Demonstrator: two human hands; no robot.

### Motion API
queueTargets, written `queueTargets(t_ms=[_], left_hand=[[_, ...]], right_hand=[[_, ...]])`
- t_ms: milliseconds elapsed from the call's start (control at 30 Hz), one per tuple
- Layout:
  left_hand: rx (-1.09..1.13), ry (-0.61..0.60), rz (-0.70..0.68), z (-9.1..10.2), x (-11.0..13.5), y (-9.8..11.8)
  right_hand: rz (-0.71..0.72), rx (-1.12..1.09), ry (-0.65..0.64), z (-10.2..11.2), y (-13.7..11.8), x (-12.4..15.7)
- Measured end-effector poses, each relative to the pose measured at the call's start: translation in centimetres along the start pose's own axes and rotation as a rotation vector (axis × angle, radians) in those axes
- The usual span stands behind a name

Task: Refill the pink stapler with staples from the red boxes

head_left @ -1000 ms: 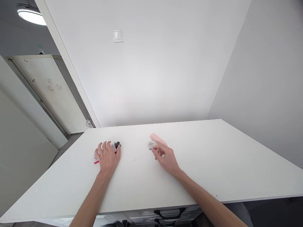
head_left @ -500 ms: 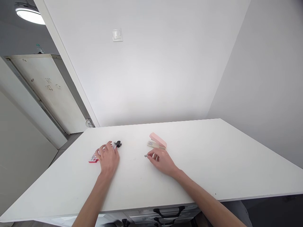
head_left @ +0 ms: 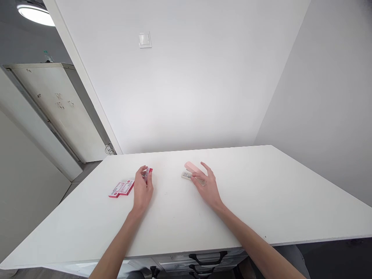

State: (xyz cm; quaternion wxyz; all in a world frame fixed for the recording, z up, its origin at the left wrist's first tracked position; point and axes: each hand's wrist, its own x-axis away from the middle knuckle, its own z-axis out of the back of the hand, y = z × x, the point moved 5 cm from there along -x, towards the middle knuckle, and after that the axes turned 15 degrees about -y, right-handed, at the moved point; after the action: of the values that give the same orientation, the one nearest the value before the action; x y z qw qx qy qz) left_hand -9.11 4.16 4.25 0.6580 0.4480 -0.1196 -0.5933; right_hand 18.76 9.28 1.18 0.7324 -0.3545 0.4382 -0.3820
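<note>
My left hand (head_left: 142,193) curls its fingers and thumb round a small red-and-white box (head_left: 148,171), partly hidden by the fingers. Left of it, two flat red-and-white boxes (head_left: 126,187) lie side by side on the white table. My right hand (head_left: 207,188) is at the opened stapler, its index finger raised and its thumb and another finger pinched. At their tips a small grey strip of staples (head_left: 189,177) shows over the pale base. The stapler's pink top (head_left: 192,167) is lifted, and the hand covers its hinge end.
The white tabletop (head_left: 279,193) meets a white wall with a light switch (head_left: 144,40). Drawers with black handles (head_left: 207,260) sit below the front edge. A doorway on the left shows a worn white cabinet (head_left: 55,112).
My left hand has moved right, off the two flat boxes, to another box; the black object there is now hidden. My right hand has moved up and right, bringing the staples to the stapler.
</note>
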Motion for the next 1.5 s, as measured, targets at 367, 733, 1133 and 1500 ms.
queueTargets(t_ms=[367,733,1133,1500], left_hand=[[0.983,-0.168,0.237,-2.4,-0.5,-1.7],[1.300,0.007,0.169,0.0,-0.9,-2.3],[1.237,-0.049,0.135,-0.8,-1.5,-2.3],[1.259,-0.317,0.199,-2.4,-0.8,-0.5]], right_hand=[[-0.071,-0.082,-0.089,-7.0,0.6,-4.7],[0.020,-0.282,-0.382,-14.7,-1.3,-9.0],[-0.087,-0.604,-0.384,-9.7,-0.7,-6.2],[-0.191,-0.975,-0.418,-8.8,-0.8,-5.4]])
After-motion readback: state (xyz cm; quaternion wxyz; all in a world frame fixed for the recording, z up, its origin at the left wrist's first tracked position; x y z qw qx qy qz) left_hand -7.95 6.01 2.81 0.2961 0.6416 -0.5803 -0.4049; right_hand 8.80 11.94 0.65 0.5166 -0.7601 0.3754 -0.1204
